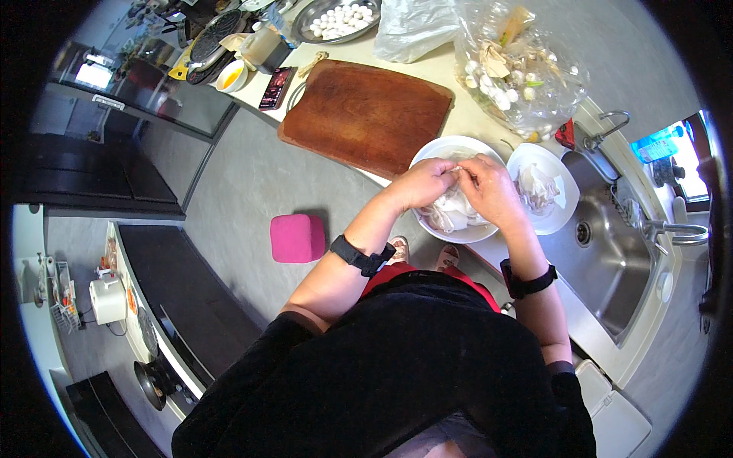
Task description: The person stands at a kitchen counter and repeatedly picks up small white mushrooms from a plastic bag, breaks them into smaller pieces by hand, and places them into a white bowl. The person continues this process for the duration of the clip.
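My left hand point(425, 182) and my right hand point(491, 190) meet over a large white bowl point(426, 232). Their fingertips pinch a pale piece between them, mostly hidden by the fingers. Inside the bowl lie wet, whitish pieces that look like squid point(455, 216), partly covered by my hands. Just right of it, a smaller white dish point(564, 214) holds more pale, greyish pieces point(537, 190) of the same look. A brown wooden cutting board point(366, 114) lies bare on the counter, left of and beyond the large bowl.
To the right is a steel sink point(618, 286) with a faucet point(681, 232). A plastic bag of garlic-like bulbs point(515, 86), a steel bowl of white eggs point(341, 23), a phone point(276, 89) and a small bowl of yellow liquid point(232, 76) occupy the counter. A pink stool point(295, 239) stands on the floor.
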